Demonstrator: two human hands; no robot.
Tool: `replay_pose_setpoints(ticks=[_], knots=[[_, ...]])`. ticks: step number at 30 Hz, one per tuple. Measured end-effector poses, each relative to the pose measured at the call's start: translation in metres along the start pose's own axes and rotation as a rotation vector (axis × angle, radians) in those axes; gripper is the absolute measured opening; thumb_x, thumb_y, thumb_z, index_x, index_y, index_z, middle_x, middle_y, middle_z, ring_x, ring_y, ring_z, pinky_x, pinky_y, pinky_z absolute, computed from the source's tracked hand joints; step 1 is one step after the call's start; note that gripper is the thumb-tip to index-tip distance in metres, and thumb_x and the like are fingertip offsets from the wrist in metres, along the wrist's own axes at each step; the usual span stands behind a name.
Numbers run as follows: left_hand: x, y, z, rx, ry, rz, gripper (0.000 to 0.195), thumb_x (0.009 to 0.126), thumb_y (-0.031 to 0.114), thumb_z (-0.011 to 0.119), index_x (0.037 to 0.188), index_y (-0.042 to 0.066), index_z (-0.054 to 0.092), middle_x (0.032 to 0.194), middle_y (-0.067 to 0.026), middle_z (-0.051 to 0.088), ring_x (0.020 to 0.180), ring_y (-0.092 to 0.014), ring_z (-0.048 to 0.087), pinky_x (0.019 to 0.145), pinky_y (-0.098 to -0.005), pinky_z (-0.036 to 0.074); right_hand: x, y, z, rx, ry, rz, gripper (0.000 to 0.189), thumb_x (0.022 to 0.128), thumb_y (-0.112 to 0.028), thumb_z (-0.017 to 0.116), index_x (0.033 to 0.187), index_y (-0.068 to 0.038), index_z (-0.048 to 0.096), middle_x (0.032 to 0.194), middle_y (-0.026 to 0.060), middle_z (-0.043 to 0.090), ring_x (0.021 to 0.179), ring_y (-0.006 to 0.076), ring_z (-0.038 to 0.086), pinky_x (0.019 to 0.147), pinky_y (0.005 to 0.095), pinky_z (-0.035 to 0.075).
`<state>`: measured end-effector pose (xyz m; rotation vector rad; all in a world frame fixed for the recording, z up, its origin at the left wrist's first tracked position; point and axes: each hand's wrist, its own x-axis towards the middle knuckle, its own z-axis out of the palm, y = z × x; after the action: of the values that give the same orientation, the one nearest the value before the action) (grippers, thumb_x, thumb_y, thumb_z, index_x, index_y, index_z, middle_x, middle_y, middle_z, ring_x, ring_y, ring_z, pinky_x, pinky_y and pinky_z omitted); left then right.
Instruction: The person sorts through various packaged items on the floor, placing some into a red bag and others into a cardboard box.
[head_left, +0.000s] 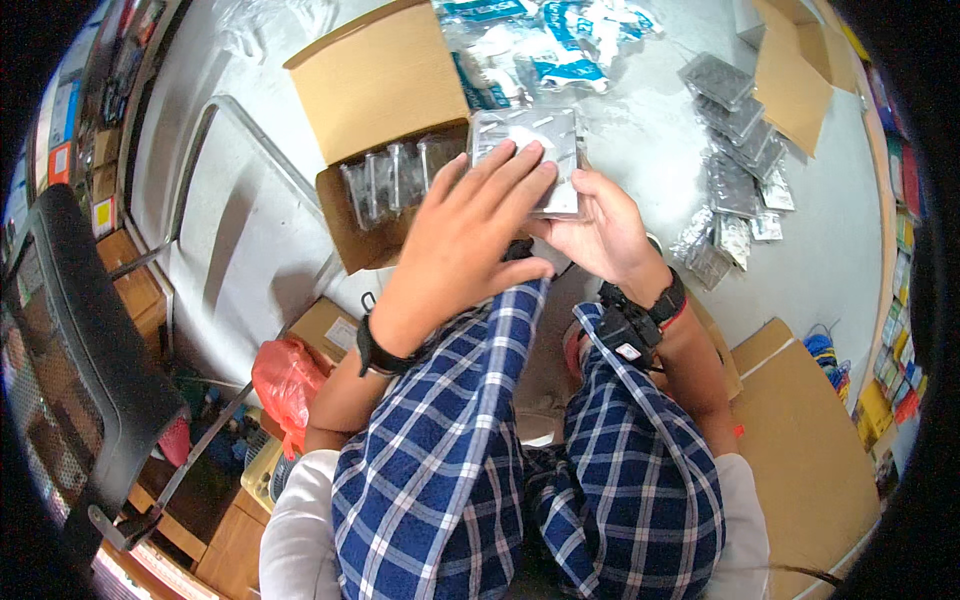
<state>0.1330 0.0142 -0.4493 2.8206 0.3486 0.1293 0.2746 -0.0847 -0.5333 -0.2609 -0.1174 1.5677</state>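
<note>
A flat square packet (566, 150) in clear wrapping, grey with a white patch, is in front of me. My right hand (596, 229) grips it at its lower right, with the thumb along the edge and fingers underneath. Across the packet's face lies my left hand (480, 217), palm down, its thumb pointing away from the packet. Just left stands an open cardboard box (341, 229) with its flap raised. Inside it, several clear plastic-cased items (379, 184) stand on edge. Both wrists wear black bands, the right one with a device attached.
Several dark flat packets (739, 142) lie in an overlapping pile at the right. Clear bags with blue print (559, 45) spread beyond the box. A red plastic bag (289, 382) and mesh chair (75, 315) are at left; cardboard (802, 450) lies at right.
</note>
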Motion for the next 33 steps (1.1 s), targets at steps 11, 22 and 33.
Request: replay_pose_setpoints(ticks=[11, 22, 33], knots=[[-0.041, -0.027, -0.005, -0.2, 0.297, -0.2, 0.042, 0.076, -0.004, 0.068, 0.117, 0.006, 0.063, 0.102, -0.0126, 0.069, 0.078, -0.02, 0.068, 0.068, -0.0291, 0.053, -0.004, 0.005, -0.005, -0.442, -0.133, 0.159, 0.069, 0.099, -0.037, 0.04, 0.149, -0.002, 0.007, 0.147, 0.0196, 0.032, 0.132, 0.028, 0.04, 0.109, 0.0395, 0.03], [-0.115, -0.053, -0.027, -0.146, 0.373, -0.44, 0.039, 0.072, -0.015, 0.057, 0.105, 0.005, 0.068, 0.099, -0.0107, 0.07, 0.086, -0.022, 0.069, 0.075, -0.0283, 0.052, -0.006, -0.003, -0.004, -0.805, -0.005, 0.03, 0.038, 0.097, -0.022, 0.046, 0.128, 0.001, 0.049, 0.121, 0.0136, 0.06, 0.111, 0.0178, 0.056, 0.098, 0.0302, 0.042], [-0.061, -0.063, -0.004, 0.204, 0.291, 0.016, 0.03, 0.069, 0.002, 0.071, 0.092, 0.021, 0.074, 0.095, -0.0022, 0.062, 0.102, -0.022, 0.059, 0.096, -0.0396, 0.046, -0.018, 0.002, -0.035, -0.784, 0.195, -0.014, 0.032, 0.097, -0.02, 0.047, 0.121, 0.0, 0.054, 0.11, 0.0093, 0.062, 0.099, 0.0147, 0.057, 0.093, 0.0291, 0.043]])
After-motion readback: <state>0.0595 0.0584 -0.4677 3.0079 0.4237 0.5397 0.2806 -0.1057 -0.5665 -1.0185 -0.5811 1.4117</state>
